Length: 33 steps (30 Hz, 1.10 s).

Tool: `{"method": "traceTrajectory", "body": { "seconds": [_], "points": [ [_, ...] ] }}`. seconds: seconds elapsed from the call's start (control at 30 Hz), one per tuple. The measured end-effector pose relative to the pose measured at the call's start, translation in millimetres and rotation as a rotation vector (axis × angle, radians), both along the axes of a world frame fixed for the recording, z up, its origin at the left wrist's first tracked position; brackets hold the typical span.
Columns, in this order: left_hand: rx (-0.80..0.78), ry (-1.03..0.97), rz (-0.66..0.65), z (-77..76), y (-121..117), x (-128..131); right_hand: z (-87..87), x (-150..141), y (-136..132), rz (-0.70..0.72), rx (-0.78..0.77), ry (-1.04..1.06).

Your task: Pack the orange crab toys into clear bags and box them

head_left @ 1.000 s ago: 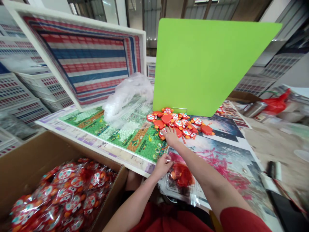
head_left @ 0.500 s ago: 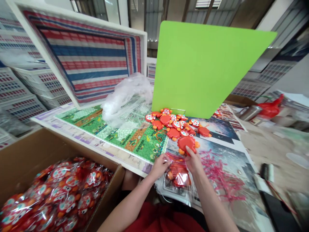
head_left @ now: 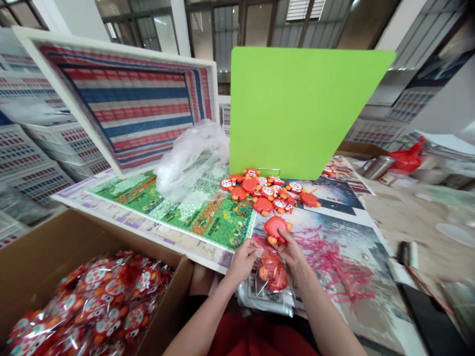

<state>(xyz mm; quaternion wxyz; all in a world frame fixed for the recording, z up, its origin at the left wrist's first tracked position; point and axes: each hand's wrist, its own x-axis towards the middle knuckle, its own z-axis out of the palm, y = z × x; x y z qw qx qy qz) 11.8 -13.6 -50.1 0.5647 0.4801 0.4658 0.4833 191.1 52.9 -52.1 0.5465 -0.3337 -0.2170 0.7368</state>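
My right hand (head_left: 292,253) grips a red animal-shaped plastic toy (head_left: 275,227) with rounded orange feet, its plain red side showing. Just left of it, my left hand (head_left: 243,259) pinches the upper edge of a clear plastic bag. Inside that bag (head_left: 275,275) lies another red and orange toy, just below the held one. More clear bags (head_left: 256,300) are stacked flat underneath at the table's near edge. Ahead of my hands is a loose pile of the same toys (head_left: 264,192), some with white dotted shells and eyes facing up.
Bagged toys (head_left: 107,296) fill a cardboard box (head_left: 156,240) at lower left. Pink plastic strips (head_left: 334,262) lie right of my hands. A green board (head_left: 297,113) stands behind the pile, beside crumpled clear plastic (head_left: 196,153) and a tilted white crate (head_left: 218,94) with striped lining.
My right hand has brought the toy slightly left and turned it, closer to the bag opening. My left hand keeps its pinch on the bag. The camera view has shifted a little.
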Motion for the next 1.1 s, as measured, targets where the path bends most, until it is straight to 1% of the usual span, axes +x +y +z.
{"method": "traceTrajectory", "body": {
  "seconds": [0.07,0.1,0.17,0.27,0.3,0.37,0.4,0.47,0.53,0.6,0.67,0.73,0.8,0.83,0.87,0.9,0.93,0.97,1.03,1.07,1.1],
  "points": [
    [0.027,0.027,0.024,0.9,-2,-1,2.3,-1,2,0.054,0.005,-0.043],
    [0.037,0.032,0.041,-0.2,-2,-1,5.1,0,3,0.058,0.013,-0.072],
    [0.028,0.001,0.076,-4.0,0,-3,13.4,3,6,0.023,0.034,-0.116],
    [-0.079,-0.184,0.114,-9.1,4,-7,25.0,14,6,-0.049,0.073,-0.074],
    [-0.117,-0.253,0.125,-9.6,5,-8,26.3,18,3,-0.058,0.089,-0.038],
    [-0.157,-0.347,0.145,-8.9,7,-8,23.1,26,-10,-0.048,0.129,0.024],
    [-0.157,-0.365,0.159,-8.0,8,-8,19.1,29,-19,-0.017,0.148,0.038],
    [-0.151,-0.378,0.183,-5.9,10,-5,9.1,32,-39,0.115,0.176,0.038],
    [-0.170,-0.386,0.208,-2.7,12,-3,1.2,31,-59,0.320,0.187,0.023],
    [-0.188,-0.393,0.258,4.2,15,-6,-0.8,28,-72,0.505,0.168,-0.016],
    [-0.161,-0.385,0.343,17.7,18,-17,2.3,24,-78,0.625,0.136,-0.079],
    [-0.065,-0.349,0.431,39.3,16,-40,7.0,21,-77,0.665,0.122,-0.121],
    [0.078,-0.259,0.509,67.2,5,-75,9.7,18,-73,0.654,0.129,-0.120],
    [0.151,-0.183,0.570,82.4,-5,-96,10.1,16,-71,0.634,0.130,-0.110],
    [0.218,-0.089,0.659,97.7,-19,-118,10.0,15,-69,0.614,0.127,-0.101],
    [0.281,0.022,0.785,112.5,-34,-140,9.7,13,-68,0.597,0.121,-0.094],
    [0.327,0.154,0.937,126.2,-52,-161,9.5,12,-67,0.582,0.114,-0.091],
    [0.347,0.310,1.074,138.2,-69,-179,9.5,10,-67,0.566,0.107,-0.088],
    [0.357,0.702,1.348,154.7,-98,-207,10.2,9,-66,0.536,0.091,-0.086],
    [0.347,0.915,1.426,158.0,-107,-214,10.7,9,-66,0.524,0.084,-0.084],
    [0.347,1.095,1.443,157.4,-112,-218,11.2,9,-66,0.518,0.079,-0.081]
  ]
}}
